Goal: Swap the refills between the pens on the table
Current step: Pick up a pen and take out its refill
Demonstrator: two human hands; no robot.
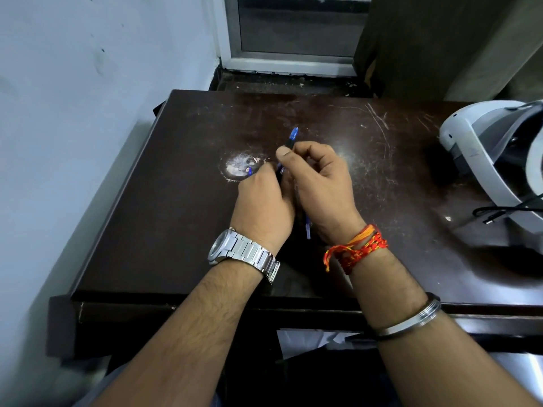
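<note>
A blue pen (291, 143) is gripped in the closed right hand (320, 186) above the middle of the dark tabletop (164, 201), its blue end pointing up and away past the thumb. The left hand (264, 204) is curled against the right one, and a small blue part (250, 171) is seen at its fingertips; what it holds cannot be told. A second blue piece (308, 229) is visible between the wrists.
</note>
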